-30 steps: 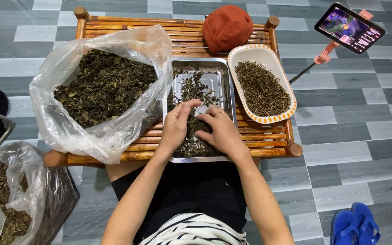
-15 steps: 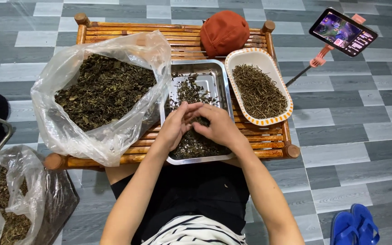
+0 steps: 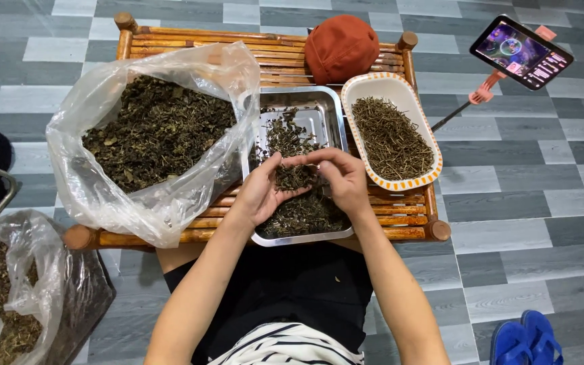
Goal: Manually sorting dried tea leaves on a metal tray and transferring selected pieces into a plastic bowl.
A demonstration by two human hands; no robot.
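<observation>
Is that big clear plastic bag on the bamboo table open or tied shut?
Open: the clear plastic bag has its mouth spread wide, baring dried leaves inside.
</observation>
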